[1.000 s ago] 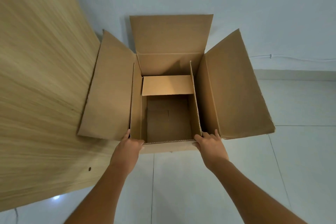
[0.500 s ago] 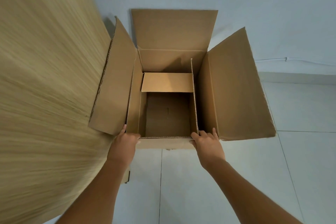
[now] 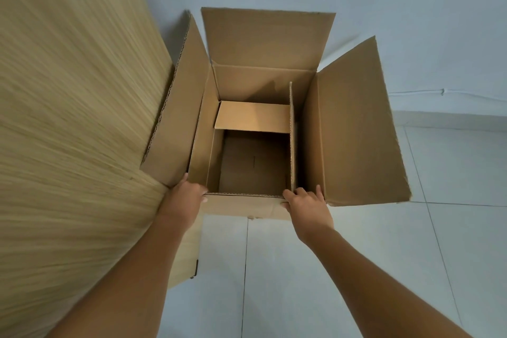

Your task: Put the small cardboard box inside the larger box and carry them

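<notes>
The larger cardboard box (image 3: 354, 123) is open, with its back, left and right flaps standing up and outward. The small cardboard box (image 3: 252, 118) sits inside it, also open, its far flap folded inward and its right flap upright. The small box's inside is dark and holds nothing that I can see. My left hand (image 3: 186, 199) grips the near left corner of the larger box's rim. At the near right corner my right hand (image 3: 308, 204) holds the rim, its fingers hooked over the edge. White floor shows below the near wall.
A tall wood-grain panel (image 3: 68, 118) fills the left side, right beside the box's left flap. A pale wall (image 3: 411, 8) with a thin cable (image 3: 417, 92) is behind. White tiled floor (image 3: 356, 269) spreads below and to the right.
The box's left flap has swung from lying outward to standing nearly upright against the wood panel. Both hands keep the same grip on the near corners.
</notes>
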Action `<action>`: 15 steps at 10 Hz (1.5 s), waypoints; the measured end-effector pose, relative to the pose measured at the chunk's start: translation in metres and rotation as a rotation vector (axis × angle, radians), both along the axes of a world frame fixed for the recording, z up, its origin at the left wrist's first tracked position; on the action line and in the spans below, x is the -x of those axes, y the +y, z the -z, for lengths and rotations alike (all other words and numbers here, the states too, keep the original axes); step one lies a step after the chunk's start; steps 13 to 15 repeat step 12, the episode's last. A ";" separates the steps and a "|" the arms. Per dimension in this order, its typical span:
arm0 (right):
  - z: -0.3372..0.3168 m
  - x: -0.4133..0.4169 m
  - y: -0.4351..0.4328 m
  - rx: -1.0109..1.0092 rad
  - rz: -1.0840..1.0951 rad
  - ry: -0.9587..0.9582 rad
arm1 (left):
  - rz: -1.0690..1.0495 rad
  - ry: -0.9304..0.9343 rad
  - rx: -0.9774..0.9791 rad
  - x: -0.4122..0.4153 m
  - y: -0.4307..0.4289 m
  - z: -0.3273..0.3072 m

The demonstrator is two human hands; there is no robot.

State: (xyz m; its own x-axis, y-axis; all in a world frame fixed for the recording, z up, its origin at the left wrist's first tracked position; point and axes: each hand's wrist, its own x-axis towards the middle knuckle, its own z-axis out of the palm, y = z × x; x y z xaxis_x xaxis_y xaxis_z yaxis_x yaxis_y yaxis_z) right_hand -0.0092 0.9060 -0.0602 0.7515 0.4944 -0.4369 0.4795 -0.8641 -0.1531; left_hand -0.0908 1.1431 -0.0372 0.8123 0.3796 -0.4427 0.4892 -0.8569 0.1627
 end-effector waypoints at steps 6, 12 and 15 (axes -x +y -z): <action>-0.001 -0.004 -0.016 0.026 0.001 -0.022 | 0.132 0.039 -0.094 -0.002 -0.016 0.001; -0.009 0.009 -0.031 -0.028 -0.044 -0.032 | 0.218 0.047 -0.242 0.017 -0.038 -0.005; -0.009 0.009 -0.031 -0.028 -0.044 -0.032 | 0.218 0.047 -0.242 0.017 -0.038 -0.005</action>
